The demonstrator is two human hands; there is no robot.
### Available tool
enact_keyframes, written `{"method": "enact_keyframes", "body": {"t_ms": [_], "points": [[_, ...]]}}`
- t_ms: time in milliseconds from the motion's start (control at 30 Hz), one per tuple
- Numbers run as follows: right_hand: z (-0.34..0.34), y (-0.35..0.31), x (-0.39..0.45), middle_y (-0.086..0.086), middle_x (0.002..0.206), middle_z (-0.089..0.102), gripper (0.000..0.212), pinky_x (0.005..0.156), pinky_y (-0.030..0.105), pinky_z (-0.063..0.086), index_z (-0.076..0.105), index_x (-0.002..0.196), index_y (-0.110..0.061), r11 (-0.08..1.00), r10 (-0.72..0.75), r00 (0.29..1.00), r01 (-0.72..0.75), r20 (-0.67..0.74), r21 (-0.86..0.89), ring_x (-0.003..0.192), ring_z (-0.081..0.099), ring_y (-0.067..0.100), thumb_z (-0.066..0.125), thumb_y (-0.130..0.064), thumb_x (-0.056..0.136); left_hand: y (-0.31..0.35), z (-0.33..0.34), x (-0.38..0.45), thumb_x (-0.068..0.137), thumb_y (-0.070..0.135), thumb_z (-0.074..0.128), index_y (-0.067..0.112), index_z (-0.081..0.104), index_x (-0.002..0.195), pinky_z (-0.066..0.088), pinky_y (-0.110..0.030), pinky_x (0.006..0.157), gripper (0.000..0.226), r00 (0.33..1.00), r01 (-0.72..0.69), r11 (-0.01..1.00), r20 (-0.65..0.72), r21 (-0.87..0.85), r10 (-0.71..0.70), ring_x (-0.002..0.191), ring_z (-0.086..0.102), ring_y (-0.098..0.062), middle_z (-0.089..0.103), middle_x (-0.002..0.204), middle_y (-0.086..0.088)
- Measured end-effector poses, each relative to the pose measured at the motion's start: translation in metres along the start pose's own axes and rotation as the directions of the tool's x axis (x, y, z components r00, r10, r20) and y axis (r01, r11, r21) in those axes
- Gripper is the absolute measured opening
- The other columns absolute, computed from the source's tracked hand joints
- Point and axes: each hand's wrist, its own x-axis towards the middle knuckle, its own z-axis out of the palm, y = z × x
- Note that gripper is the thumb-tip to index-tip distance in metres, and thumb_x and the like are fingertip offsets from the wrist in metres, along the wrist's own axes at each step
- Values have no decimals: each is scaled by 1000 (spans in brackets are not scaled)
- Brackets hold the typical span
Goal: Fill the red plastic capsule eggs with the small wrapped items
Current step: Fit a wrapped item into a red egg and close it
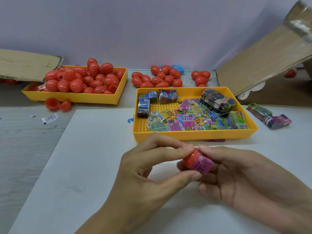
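Observation:
My left hand (148, 168) pinches a red capsule egg half (190, 158) between thumb and fingers, low in the middle of the view. A pink wrapped item (202, 163) sticks out of the half, and my right hand (236, 176) holds it with its fingertips. A yellow tray (194, 135) just beyond my hands holds many small wrapped items (184, 119). Another yellow tray (74, 96) at the back left is heaped with red eggs (84, 76).
Closed red eggs (157, 78) and one blue egg (179, 69) lie by the wall. An open egg (57, 103) lies before the left tray. Cardboard (263, 65) leans at right, banded wrapper bundles (270, 117) below it. A white sheet (84, 166) covers the table.

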Motion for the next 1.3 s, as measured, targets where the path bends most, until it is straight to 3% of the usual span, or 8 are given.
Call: {"method": "enact_keyframes", "body": {"t_ms": [233, 367, 500, 667, 800, 1000, 1133, 1300], "points": [[9, 2, 0, 17, 101, 75, 39, 62, 27, 59, 78, 99, -11, 941, -257, 958, 220, -123, -256, 84, 73, 23, 82, -30, 65, 2, 3, 0, 72, 22, 84, 22, 74, 112, 58, -35, 86, 42, 990, 142, 979, 8, -147, -142, 101, 68, -28, 65, 106, -3], [8, 14, 1, 3, 101, 77, 46, 72, 26, 59, 74, 107, -26, 596, -697, 712, 516, -78, -616, 93, 73, 16, 80, -13, 63, 7, -1, 4, 78, 48, 68, 29, 74, 109, 59, -35, 69, 37, 906, 423, 871, 93, -249, -413, 77, 71, -26, 68, 89, -11], [10, 28, 2, -8, 122, 69, 69, 91, 26, 54, 57, 132, -32, 165, -793, 564, 562, 230, -811, 112, 67, 15, 77, -4, 72, 8, -2, 6, 83, 42, 64, 20, 77, 95, 60, -32, 65, 28, 887, 462, 831, 158, -311, -434, 67, 72, -26, 74, 80, -10], [9, 18, 2, -7, 122, 68, 50, 83, 25, 57, 65, 121, -37, 443, -762, 647, 557, 33, -703, 111, 66, 12, 75, -22, 74, 1, 0, 3, 73, 21, 79, 21, 76, 101, 58, -26, 75, 29, 949, 302, 907, 0, -292, -315, 90, 73, -23, 76, 97, -8], [14, 10, 2, 9, 71, 71, 35, 49, 24, 52, 77, 85, -25, 650, -545, 833, 350, -93, -675, 56, 65, 16, 69, -56, 72, 1, 5, -1, 76, 6, 77, 22, 62, 124, 56, -33, 89, 52, 989, 146, 956, 52, -253, -137, 105, 68, -29, 69, 113, -8], [11, 12, -1, 1, 95, 76, 37, 64, 27, 58, 74, 103, -30, 462, -701, 712, 503, 47, -730, 85, 71, 14, 79, -40, 68, 3, 3, -4, 78, 23, 76, 32, 56, 130, 55, -30, 87, 56, 965, 260, 950, 94, -172, -247, 110, 65, -27, 63, 121, -2], [8, 12, 0, -4, 107, 72, 39, 68, 24, 54, 69, 107, -34, 268, -763, 625, 540, 166, -798, 101, 67, 19, 81, -26, 71, 7, -3, 1, 78, 29, 61, 27, 66, 121, 57, -35, 75, 43, 879, 475, 780, 268, -408, -395, 86, 70, -29, 68, 111, -10], [10, 20, 3, -3, 119, 67, 38, 74, 26, 56, 70, 106, -30, 241, -748, 619, 590, 240, -771, 112, 64, 23, 79, -15, 73, 5, 3, 3, 77, 31, 73, 21, 71, 102, 58, -28, 68, 27, 934, 341, 879, 18, -332, -356, 84, 73, -23, 73, 93, -11]]}}
